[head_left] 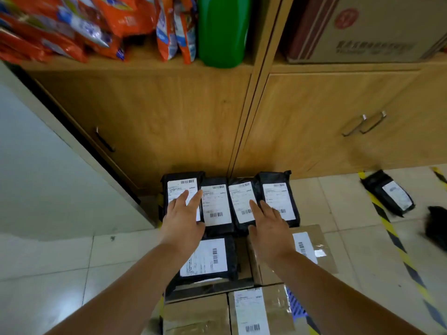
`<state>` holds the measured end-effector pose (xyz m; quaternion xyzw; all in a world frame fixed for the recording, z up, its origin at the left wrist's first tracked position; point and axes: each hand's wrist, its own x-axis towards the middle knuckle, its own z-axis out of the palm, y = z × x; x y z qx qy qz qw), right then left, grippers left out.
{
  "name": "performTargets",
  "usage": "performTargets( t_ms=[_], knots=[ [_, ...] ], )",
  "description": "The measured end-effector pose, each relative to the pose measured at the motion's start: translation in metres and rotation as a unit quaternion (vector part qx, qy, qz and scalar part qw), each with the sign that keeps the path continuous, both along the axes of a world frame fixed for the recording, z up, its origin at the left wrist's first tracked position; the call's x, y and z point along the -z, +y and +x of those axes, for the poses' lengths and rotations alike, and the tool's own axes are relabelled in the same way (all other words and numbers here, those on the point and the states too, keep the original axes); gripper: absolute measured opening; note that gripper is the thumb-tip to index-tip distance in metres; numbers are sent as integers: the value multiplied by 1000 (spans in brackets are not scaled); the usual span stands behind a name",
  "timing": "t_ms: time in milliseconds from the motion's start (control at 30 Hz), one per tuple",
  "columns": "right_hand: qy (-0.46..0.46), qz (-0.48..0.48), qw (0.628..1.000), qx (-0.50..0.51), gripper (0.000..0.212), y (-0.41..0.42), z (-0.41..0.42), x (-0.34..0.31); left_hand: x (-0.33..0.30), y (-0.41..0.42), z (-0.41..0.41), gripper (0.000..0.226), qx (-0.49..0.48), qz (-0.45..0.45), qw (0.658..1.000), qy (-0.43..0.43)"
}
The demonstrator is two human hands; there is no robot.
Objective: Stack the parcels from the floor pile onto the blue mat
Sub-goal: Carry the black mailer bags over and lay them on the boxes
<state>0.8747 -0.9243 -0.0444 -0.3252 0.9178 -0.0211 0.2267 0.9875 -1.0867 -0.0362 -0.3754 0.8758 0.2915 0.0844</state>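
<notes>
Several black parcels with white labels stand side by side in a row against the cabinet. My left hand (183,216) lies flat, fingers spread, on the leftmost black parcel (180,187). My right hand (269,225) lies flat over the two right ones, between the third parcel (239,201) and the rightmost parcel (279,194). Neither hand grips anything. In front of the row are another black parcel (208,259) and brown cardboard parcels (312,247), with more boxes (196,315) nearer me. A strip of the blue mat (296,304) shows under the boxes at the lower right.
A loose black parcel (389,193) and a dark bag (436,227) lie on the tiled floor at the right, beyond yellow-black floor tape (396,240). Wooden cabinet doors (169,122) rise directly behind the row. An open pale door (48,165) stands at the left.
</notes>
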Motion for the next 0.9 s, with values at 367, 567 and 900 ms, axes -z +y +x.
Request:
performTargets(
  t_ms=[367, 567, 900],
  knots=[
    [41, -47, 998, 1, 64, 104, 25, -220, -209, 92, 44, 73, -71, -28, 994, 73],
    [73, -69, 994, 31, 59, 138, 44, -303, -291, 115, 67, 71, -43, -20, 995, 92],
    [115, -68, 985, 109, 56, 199, 103, -388, -363, 147, 119, 67, 18, 66, 986, 154]
  ],
)
